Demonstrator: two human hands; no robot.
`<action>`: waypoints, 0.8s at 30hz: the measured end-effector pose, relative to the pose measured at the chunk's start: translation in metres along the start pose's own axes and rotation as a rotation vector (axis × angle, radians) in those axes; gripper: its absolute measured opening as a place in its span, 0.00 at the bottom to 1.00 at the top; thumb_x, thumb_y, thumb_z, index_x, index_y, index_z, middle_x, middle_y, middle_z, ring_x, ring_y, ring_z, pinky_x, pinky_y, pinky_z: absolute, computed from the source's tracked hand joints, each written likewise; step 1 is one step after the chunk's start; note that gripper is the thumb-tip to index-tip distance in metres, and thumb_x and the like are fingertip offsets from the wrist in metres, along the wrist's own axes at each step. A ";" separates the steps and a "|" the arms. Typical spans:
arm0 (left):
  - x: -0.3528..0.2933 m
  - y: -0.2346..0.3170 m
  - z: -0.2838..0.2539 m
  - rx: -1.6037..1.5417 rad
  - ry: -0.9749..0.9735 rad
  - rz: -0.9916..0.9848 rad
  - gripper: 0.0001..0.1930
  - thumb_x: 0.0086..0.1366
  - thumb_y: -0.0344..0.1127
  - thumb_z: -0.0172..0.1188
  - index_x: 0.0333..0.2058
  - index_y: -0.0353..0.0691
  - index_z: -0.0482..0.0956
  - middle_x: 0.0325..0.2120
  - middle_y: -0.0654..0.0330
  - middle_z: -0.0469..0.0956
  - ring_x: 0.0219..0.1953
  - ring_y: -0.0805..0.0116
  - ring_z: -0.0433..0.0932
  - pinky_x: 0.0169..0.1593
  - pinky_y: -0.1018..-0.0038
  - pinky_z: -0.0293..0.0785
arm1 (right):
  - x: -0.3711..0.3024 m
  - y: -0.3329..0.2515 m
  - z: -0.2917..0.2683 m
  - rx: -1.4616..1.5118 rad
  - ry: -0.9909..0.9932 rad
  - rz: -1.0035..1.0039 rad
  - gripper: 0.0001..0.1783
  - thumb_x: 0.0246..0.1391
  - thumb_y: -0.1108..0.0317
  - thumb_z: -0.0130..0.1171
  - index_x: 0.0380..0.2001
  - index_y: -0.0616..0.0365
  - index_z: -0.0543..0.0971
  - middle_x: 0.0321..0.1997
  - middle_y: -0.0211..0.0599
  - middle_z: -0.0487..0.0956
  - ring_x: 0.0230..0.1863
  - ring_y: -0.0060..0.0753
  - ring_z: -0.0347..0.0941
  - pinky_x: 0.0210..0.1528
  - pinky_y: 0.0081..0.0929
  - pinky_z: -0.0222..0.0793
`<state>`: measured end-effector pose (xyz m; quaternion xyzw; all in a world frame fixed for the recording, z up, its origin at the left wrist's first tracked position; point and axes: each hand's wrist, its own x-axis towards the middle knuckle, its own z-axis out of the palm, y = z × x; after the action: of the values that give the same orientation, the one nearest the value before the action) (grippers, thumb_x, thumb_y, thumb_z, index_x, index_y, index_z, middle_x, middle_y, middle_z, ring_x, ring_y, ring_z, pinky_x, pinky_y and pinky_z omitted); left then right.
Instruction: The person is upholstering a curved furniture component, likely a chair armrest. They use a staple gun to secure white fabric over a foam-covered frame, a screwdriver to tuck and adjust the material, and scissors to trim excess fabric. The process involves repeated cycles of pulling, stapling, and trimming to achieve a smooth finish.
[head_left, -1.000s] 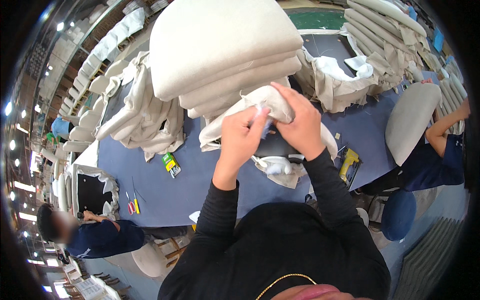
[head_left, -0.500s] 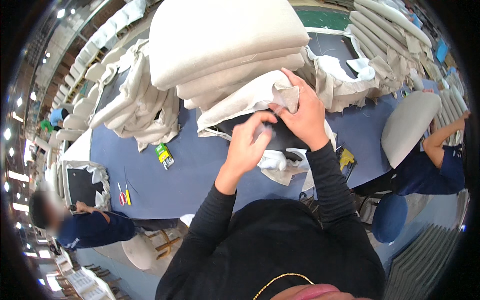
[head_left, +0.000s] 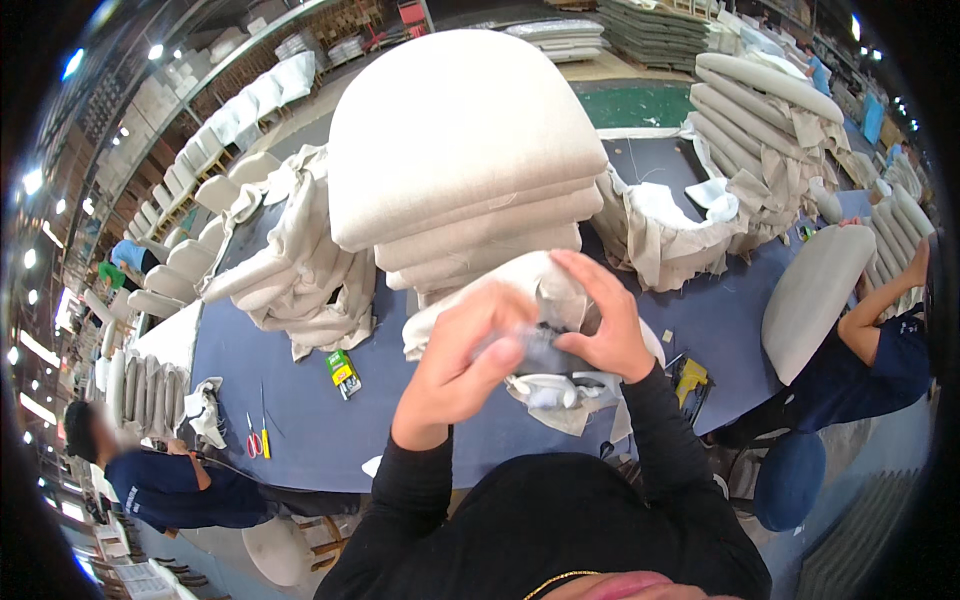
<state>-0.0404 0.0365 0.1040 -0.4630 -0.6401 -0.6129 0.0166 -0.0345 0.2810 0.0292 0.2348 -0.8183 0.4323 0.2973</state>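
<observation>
A beige padded chair cushion (head_left: 465, 305) lies in front of me, its dark underside and loose cover fabric partly showing. My right hand (head_left: 615, 325) grips its right corner, fingers over the far edge and thumb on the near side. Above the near left part hovers my left hand (head_left: 465, 365), curled and blurred at the fingertips; whatever it pinches is too smeared to make out. White padding and loose fabric (head_left: 550, 390) bunch at the near edge. Directly behind stands a stack of finished-looking cushions (head_left: 465, 150).
Cushions with loose covers are piled left (head_left: 295, 270) and right (head_left: 660, 225). On the blue table (head_left: 300, 425) lie a green-yellow box (head_left: 343, 374), red-handled scissors (head_left: 253, 437), a yellow-handled tool (head_left: 265, 443) and a yellow staple gun (head_left: 690, 380). Co-workers sit left (head_left: 180, 475) and right (head_left: 870, 350).
My left hand has moved in toward the cushion's middle and curled more. The right hand stays at the corner with its thumb lower. My view has tilted up, so everything sits lower.
</observation>
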 end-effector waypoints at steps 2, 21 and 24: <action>0.023 0.002 0.017 0.594 0.049 0.065 0.18 0.74 0.47 0.61 0.43 0.35 0.76 0.58 0.45 0.74 0.63 0.45 0.71 0.66 0.51 0.64 | -0.004 0.003 0.006 0.265 0.014 0.025 0.48 0.68 0.24 0.45 0.65 0.59 0.79 0.67 0.55 0.79 0.68 0.58 0.76 0.69 0.45 0.69; 0.033 -0.059 0.018 0.449 -0.175 -0.067 0.53 0.52 0.61 0.80 0.69 0.33 0.72 0.72 0.43 0.67 0.73 0.45 0.66 0.73 0.52 0.61 | -0.039 0.008 0.004 0.313 0.241 0.198 0.15 0.68 0.68 0.58 0.53 0.61 0.83 0.54 0.43 0.87 0.52 0.46 0.84 0.56 0.38 0.77; 0.026 -0.084 0.049 0.334 -0.184 -0.274 0.53 0.49 0.56 0.81 0.68 0.30 0.72 0.63 0.45 0.75 0.64 0.50 0.76 0.68 0.58 0.68 | -0.065 0.009 -0.023 0.496 0.289 0.295 0.14 0.69 0.68 0.61 0.52 0.63 0.85 0.48 0.40 0.88 0.48 0.32 0.83 0.53 0.30 0.76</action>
<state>-0.0803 0.1061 0.0425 -0.4165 -0.7882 -0.4503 -0.0487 0.0120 0.3131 -0.0105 0.1151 -0.6624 0.6860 0.2782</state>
